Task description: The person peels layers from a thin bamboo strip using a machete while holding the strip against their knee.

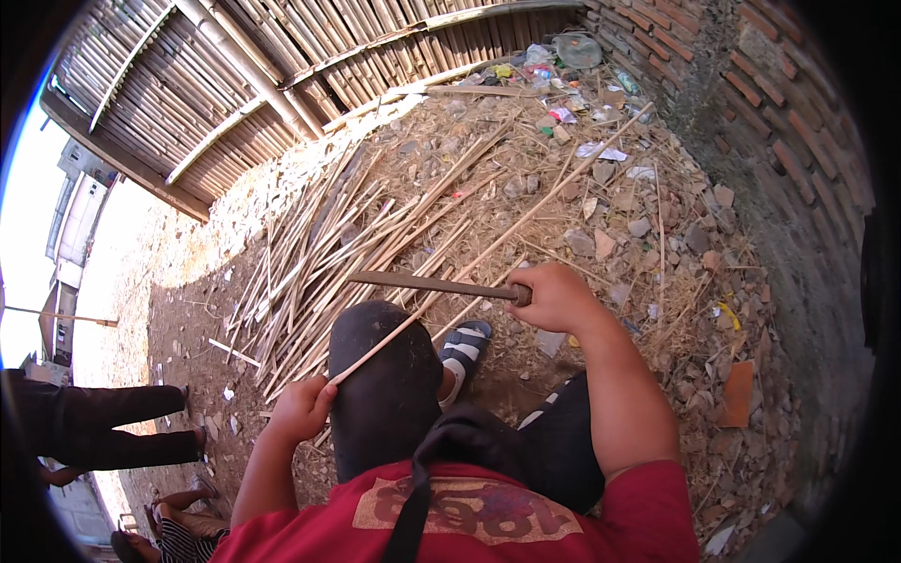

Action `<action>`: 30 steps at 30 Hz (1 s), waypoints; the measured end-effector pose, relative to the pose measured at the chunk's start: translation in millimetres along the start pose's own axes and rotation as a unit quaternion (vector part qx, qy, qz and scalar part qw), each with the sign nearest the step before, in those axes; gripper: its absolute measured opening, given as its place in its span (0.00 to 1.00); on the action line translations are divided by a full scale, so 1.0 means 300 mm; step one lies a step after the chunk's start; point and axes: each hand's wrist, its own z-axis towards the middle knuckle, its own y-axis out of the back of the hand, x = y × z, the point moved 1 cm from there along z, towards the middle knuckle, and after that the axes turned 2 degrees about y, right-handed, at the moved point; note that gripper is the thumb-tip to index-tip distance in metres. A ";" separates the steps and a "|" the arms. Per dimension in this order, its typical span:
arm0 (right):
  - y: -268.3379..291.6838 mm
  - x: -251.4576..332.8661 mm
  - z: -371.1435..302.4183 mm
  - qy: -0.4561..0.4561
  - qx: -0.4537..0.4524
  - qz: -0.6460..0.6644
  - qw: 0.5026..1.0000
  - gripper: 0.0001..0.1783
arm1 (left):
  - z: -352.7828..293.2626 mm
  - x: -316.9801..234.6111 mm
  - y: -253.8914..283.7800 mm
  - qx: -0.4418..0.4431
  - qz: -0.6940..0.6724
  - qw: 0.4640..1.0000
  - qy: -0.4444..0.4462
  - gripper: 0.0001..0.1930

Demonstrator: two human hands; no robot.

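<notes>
My left hand (302,410) is closed around the near end of a long, thin bamboo strip (511,246). From there the strip slants across my left knee and away to the far right over the rubble. In my closed right hand (554,296) is the handle of a machete (427,283). Its brown blade points left, above the strip and just beyond my knee; whether they touch I cannot tell. Beyond my knee lies a loose pile of pale bamboo strips (328,253) on the ground.
A brick wall (779,122) rises on the right, and a bamboo slat fence (366,47) stands at the far side. Stones and litter (563,84) cover the ground between. My sandalled foot (465,352) is near the strips. At left, a person in dark trousers (122,422) stands.
</notes>
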 end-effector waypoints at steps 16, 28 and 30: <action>-0.035 0.014 -0.122 -0.119 -0.113 0.004 0.986 0.19 | 0.125 -0.004 -0.091 -0.029 -0.005 0.993 -0.110 0.21; -0.063 0.072 -0.087 -0.154 -0.036 0.010 0.987 0.15 | 0.096 0.003 -0.072 -0.040 0.006 0.994 -0.099 0.21; -0.097 0.127 -0.086 -0.115 -0.030 -0.063 0.991 0.15 | 0.089 0.001 -0.066 -0.045 0.013 0.994 -0.099 0.21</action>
